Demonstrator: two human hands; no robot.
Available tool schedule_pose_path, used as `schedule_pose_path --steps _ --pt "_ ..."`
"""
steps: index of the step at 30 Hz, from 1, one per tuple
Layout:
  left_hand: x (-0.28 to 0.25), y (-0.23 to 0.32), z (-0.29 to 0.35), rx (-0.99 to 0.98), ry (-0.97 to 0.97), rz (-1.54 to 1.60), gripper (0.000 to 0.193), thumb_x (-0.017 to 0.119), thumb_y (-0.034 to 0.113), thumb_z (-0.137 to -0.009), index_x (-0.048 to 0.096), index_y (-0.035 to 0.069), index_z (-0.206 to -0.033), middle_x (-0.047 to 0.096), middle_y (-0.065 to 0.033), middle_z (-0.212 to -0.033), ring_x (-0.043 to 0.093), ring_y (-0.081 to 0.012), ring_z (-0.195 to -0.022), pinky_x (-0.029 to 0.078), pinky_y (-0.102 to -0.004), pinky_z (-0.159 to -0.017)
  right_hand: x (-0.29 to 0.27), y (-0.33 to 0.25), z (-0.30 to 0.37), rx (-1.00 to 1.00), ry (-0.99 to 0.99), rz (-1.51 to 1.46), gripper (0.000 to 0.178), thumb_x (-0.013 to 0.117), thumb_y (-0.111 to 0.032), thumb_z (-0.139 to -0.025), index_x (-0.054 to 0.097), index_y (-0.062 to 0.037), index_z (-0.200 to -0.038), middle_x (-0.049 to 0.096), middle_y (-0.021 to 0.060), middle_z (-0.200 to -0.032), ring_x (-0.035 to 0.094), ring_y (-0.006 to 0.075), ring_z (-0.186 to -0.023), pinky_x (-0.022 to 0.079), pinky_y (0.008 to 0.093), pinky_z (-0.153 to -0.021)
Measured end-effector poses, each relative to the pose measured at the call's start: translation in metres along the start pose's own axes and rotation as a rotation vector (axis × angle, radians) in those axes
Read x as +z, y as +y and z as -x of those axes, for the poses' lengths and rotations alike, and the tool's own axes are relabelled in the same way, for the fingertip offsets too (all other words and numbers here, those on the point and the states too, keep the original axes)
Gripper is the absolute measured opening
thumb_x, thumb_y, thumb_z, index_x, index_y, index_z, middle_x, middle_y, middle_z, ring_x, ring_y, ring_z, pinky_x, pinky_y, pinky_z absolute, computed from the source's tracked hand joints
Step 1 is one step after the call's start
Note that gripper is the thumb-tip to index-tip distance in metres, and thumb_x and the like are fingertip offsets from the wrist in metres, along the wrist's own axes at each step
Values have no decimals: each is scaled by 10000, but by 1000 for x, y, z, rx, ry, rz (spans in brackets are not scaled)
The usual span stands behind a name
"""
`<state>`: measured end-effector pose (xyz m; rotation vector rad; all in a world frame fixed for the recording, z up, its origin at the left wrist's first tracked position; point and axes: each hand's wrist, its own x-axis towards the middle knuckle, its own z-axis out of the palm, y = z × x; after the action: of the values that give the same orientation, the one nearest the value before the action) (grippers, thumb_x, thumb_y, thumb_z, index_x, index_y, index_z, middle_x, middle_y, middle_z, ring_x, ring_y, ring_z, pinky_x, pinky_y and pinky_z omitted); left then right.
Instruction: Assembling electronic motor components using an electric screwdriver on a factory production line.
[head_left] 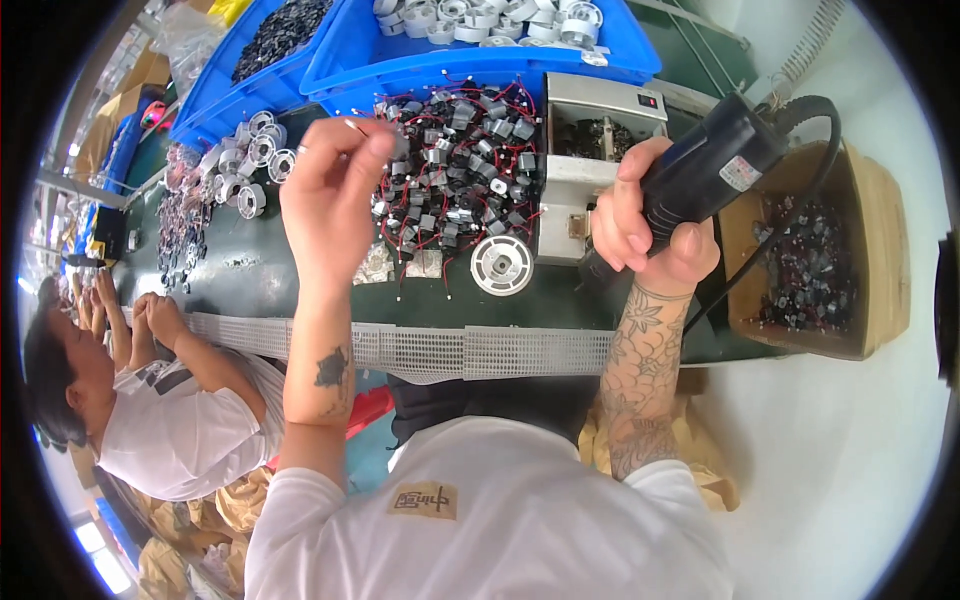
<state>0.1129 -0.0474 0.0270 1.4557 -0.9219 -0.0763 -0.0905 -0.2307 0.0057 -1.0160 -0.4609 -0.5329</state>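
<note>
My right hand (pixel 650 220) is wrapped round a black electric screwdriver (pixel 715 160), tilted with its tip down to the left. A black cable runs from its upper end. My left hand (pixel 335 190) is raised over the bench, its thumb and fingers pinched. A blurred small grey motor (pixel 400 145) shows at the fingertips, with a wire end by the knuckles. Behind it lies a pile of small motors (pixel 460 165) with red and black wires. A round white plastic wheel (pixel 502 265) lies flat on the bench between my hands.
A metal box-shaped feeder (pixel 570 185) stands left of the screwdriver. Blue bins (pixel 480 68) with white parts and black parts line the back. A cardboard box (pixel 885 250) of motors is at right. White rings (pixel 250 200) lie at left, near a co-worker (pixel 185 420). White mesh (pixel 430 350) edges the bench.
</note>
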Motion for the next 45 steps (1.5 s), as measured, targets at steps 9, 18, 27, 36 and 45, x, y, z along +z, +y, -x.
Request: schedule_pose_path --steps 9,18,27,36,45 --pt "30 -11 57 -109 -448 44 63 651 1 -855 632 20 -911 667 -84 -878 650 -189 -777 513 -294 -694 0 0 0 29 8 10 638 699 -355 -839 407 64 -1222 493 11 -663 462 88 -475 381 258 -425" --pt "20 -13 54 163 -622 -105 140 606 -112 -761 623 7 -834 679 -119 -909 671 -247 -830 529 -321 -703 1 -6 2 14 0 18 633 710 -348 -836 409 57 -1218 499 16 -672 461 94 -475 386 263 -433" --pt "15 -25 48 163 -705 -51 187 552 -157 -716 598 15 -772 674 -119 -959 667 -249 -837 520 -303 -691 37 -24 13 -232 381 324 430 663 -43 -775 464 68 -1140 540 83 -649 504 138 -509 433 289 -487" --pt "24 -45 100 -371 -142 531 463 529 -131 -721 470 34 -1149 514 -99 -1207 515 -177 -1081 427 -287 -867 41 -7 12 -362 612 575 344 647 65 -762 511 101 -1076 594 124 -678 546 153 -532 475 283 -502" --pt "47 -45 109 -166 -210 -175 249 679 34 -837 486 28 -996 464 -52 -982 474 -102 -814 428 -226 -675 38 -2 15 -351 616 567 334 653 51 -762 518 85 -1065 591 117 -681 542 149 -530 466 280 -495"
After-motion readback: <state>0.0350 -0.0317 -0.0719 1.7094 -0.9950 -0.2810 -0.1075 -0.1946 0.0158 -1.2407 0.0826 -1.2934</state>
